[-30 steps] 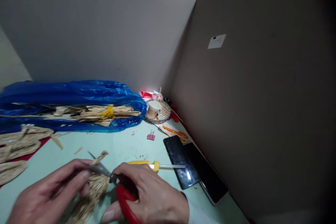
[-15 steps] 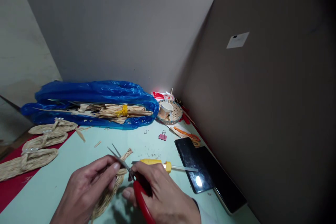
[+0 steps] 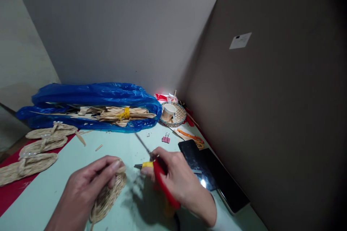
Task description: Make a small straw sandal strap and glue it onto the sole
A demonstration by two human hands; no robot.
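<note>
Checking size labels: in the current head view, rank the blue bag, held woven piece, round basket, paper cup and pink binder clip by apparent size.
Blue bag
Held woven piece, partly hidden by the left hand and nearer the camera
Round basket
Paper cup
Pink binder clip

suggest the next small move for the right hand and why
Probably set the red-handled scissors down on the table: the right hand holds them apart from the woven piece, and no long strand shows sticking out at the end that the left hand pinches.
</note>
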